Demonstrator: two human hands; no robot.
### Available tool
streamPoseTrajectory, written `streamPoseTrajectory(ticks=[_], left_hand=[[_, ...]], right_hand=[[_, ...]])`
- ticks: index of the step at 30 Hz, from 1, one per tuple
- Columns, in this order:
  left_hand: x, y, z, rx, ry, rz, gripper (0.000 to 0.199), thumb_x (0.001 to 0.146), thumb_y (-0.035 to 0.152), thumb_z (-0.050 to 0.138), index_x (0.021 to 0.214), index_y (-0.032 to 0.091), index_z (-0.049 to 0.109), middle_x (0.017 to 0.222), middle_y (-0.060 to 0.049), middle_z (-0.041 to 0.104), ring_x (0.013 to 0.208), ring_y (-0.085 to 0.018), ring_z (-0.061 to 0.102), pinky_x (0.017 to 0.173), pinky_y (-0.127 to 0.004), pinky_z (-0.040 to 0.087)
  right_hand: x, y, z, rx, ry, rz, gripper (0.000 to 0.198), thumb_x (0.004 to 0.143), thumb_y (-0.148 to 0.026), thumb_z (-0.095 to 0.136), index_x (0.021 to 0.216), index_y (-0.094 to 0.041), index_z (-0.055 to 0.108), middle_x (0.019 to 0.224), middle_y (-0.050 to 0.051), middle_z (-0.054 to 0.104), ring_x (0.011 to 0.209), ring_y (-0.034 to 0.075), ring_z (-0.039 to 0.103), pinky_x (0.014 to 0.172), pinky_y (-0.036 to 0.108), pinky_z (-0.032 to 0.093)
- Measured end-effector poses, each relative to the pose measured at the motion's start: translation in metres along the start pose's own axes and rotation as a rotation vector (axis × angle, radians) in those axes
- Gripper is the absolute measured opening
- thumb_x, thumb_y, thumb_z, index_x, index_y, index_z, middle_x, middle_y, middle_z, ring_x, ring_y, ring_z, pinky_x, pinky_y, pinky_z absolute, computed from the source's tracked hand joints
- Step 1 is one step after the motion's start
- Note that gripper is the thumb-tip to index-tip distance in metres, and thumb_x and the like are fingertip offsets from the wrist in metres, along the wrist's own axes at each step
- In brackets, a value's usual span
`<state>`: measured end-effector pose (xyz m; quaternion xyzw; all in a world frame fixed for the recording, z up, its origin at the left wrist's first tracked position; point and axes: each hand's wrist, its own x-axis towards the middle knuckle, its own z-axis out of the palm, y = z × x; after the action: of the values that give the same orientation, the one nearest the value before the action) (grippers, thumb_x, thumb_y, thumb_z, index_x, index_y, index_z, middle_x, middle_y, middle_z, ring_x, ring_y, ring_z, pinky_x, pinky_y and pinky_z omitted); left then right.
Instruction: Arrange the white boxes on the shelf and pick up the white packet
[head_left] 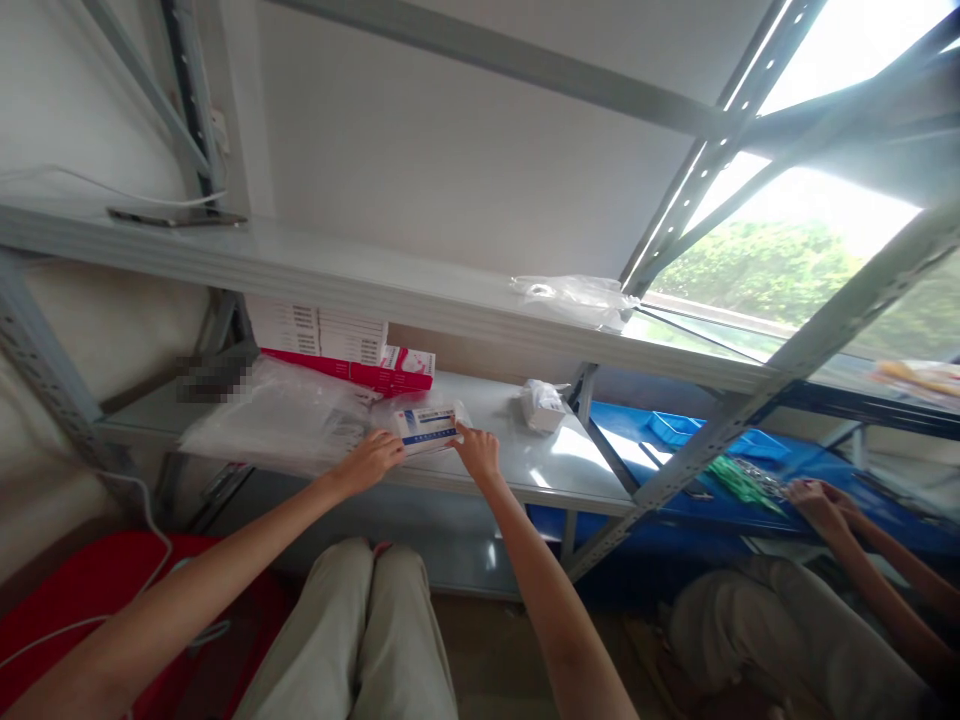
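Note:
A small white-and-blue printed box [426, 424] lies at the front of the lower shelf, with clear plastic around it. My left hand [373, 458] grips its left end, fingers closed on the near corner. At the opposite end my right hand [478, 450] pinches the right edge between thumb and fingers. Left of the box spreads a pile of clear plastic bags [274, 415], close to my left hand. Whether the box sits fully inside its plastic, I cannot tell.
Stacked white boxes [319, 335] and a red-and-white box [401, 370] stand behind the bags. A plastic-wrapped white item [543, 406] lies to the right. Above runs a metal shelf [360, 268] with a phone [176, 217]. Another person's hands [821, 500] work at the blue table.

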<state>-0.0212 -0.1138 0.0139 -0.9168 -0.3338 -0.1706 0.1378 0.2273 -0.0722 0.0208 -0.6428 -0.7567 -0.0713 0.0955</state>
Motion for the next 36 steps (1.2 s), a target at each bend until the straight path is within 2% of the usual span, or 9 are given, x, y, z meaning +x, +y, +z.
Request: streamPoseTrajectory(ticks=[5, 11, 17, 21, 26, 29, 31, 33, 36], left_hand=[[-0.001, -0.002, 0.005, -0.191, -0.107, -0.029, 0.026, 0.094, 0.012, 0.038, 0.088, 0.016, 0.063, 0.088, -0.006, 0.065, 0.088, -0.018, 0.056, 0.089, -0.032, 0.037], [0.008, -0.01, 0.012, -0.024, -0.176, -0.123, 0.029, 0.091, 0.008, 0.036, 0.101, 0.017, 0.061, 0.095, -0.011, 0.064, 0.093, -0.024, 0.056, 0.09, -0.037, 0.035], [0.04, -0.01, 0.021, 0.055, -0.212, -0.238, 0.035, 0.086, 0.001, 0.031, 0.106, 0.008, 0.06, 0.091, -0.018, 0.065, 0.095, -0.029, 0.056, 0.091, -0.043, 0.035], [0.051, -0.018, 0.03, -0.014, -0.242, -0.298, 0.034, 0.086, 0.0, 0.033, 0.101, 0.007, 0.063, 0.094, -0.019, 0.064, 0.1, -0.031, 0.056, 0.088, -0.042, 0.036], [0.047, -0.039, 0.04, -0.117, -0.228, -0.417, 0.034, 0.086, 0.001, 0.034, 0.103, 0.012, 0.061, 0.108, -0.014, 0.062, 0.102, -0.024, 0.057, 0.087, -0.034, 0.041], [0.05, -0.051, 0.047, -0.106, -0.22, -0.486, 0.028, 0.088, 0.008, 0.037, 0.106, 0.014, 0.058, 0.115, -0.014, 0.059, 0.098, -0.022, 0.059, 0.082, -0.032, 0.044], [0.056, -0.056, 0.052, -0.099, -0.219, -0.53, 0.02, 0.087, 0.013, 0.044, 0.1, 0.015, 0.059, 0.112, -0.013, 0.06, 0.094, -0.022, 0.06, 0.08, -0.032, 0.045], [0.063, -0.06, 0.058, -0.094, -0.219, -0.569, 0.016, 0.083, 0.013, 0.049, 0.096, 0.015, 0.059, 0.105, -0.012, 0.062, 0.091, -0.023, 0.061, 0.08, -0.034, 0.045], [0.073, -0.064, 0.062, -0.094, -0.203, -0.613, 0.022, 0.081, 0.008, 0.05, 0.1, 0.015, 0.059, 0.097, -0.012, 0.065, 0.09, -0.024, 0.062, 0.079, -0.034, 0.045]], right_hand=[[0.008, -0.003, 0.007, 0.042, 0.045, -0.003, 0.051, 0.088, -0.042, 0.057, 0.135, -0.027, 0.049, 0.094, 0.015, 0.071, 0.083, 0.025, 0.064, 0.077, 0.036, 0.04], [0.006, 0.007, 0.012, 0.037, 0.074, 0.03, 0.045, 0.087, -0.04, 0.058, 0.129, -0.023, 0.054, 0.09, 0.016, 0.071, 0.081, 0.027, 0.063, 0.077, 0.038, 0.04], [-0.003, 0.007, 0.01, 0.089, 0.086, 0.147, 0.047, 0.087, -0.042, 0.058, 0.13, -0.023, 0.054, 0.091, 0.017, 0.071, 0.085, 0.03, 0.065, 0.076, 0.039, 0.04], [0.001, 0.016, 0.002, 0.33, 0.058, 0.258, 0.045, 0.081, -0.044, 0.063, 0.123, -0.027, 0.062, 0.087, 0.012, 0.072, 0.083, 0.028, 0.066, 0.074, 0.037, 0.043], [0.008, 0.045, -0.001, 1.014, 0.0, 0.422, 0.041, 0.079, -0.051, 0.053, 0.095, -0.018, 0.072, 0.081, 0.008, 0.071, 0.06, 0.017, 0.063, 0.06, 0.029, 0.046], [0.004, 0.055, -0.002, 1.063, 0.037, 0.531, 0.039, 0.078, -0.044, 0.051, 0.095, -0.014, 0.068, 0.091, 0.012, 0.069, 0.067, 0.02, 0.065, 0.06, 0.03, 0.047], [0.001, 0.052, -0.007, 0.99, 0.103, 0.567, 0.039, 0.077, -0.039, 0.052, 0.106, -0.014, 0.063, 0.104, 0.015, 0.065, 0.084, 0.025, 0.065, 0.068, 0.035, 0.048], [0.003, 0.039, -0.016, 0.863, 0.259, 0.48, 0.043, 0.078, -0.032, 0.052, 0.119, -0.016, 0.055, 0.12, 0.016, 0.056, 0.105, 0.028, 0.058, 0.082, 0.038, 0.046], [0.017, 0.008, -0.032, 0.55, 0.324, 0.004, 0.048, 0.08, -0.022, 0.053, 0.128, -0.022, 0.048, 0.131, 0.012, 0.05, 0.12, 0.025, 0.047, 0.096, 0.038, 0.04]])
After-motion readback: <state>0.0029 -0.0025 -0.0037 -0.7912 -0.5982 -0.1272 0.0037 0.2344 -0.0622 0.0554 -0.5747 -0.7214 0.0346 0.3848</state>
